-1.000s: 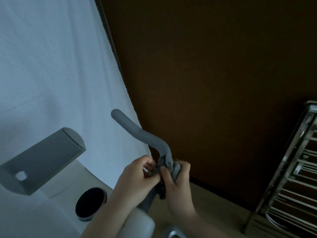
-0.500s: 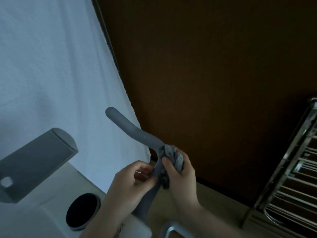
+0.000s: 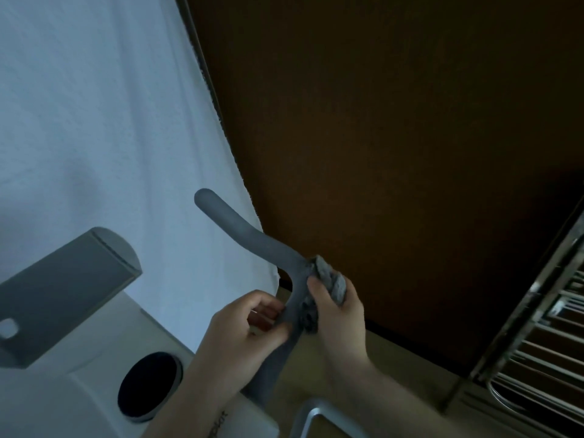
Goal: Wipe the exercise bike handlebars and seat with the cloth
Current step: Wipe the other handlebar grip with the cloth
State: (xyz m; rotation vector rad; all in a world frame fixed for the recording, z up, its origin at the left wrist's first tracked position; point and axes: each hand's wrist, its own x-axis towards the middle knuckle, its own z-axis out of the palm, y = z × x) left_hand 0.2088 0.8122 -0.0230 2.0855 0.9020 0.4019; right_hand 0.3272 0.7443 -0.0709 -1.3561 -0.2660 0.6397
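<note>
Both forearms raised, left hand (image 3: 245, 324) curled with thumb and fingers pinching, right hand (image 3: 339, 306) clenched tight, wrists close together.

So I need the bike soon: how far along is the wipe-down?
Still under way. The right hand presses the grey cloth around the bend of the handlebar; the left hand pinches the bar just below. Nothing shows which parts are already clean. The upper bar toward its tip has no cloth on it, and the seat is out of view.

Right hand (image 3: 339, 314) slid cloth (image 3: 331, 279) up handlebar (image 3: 252, 235) bend; left hand (image 3: 246, 330) dropped lower.
</note>
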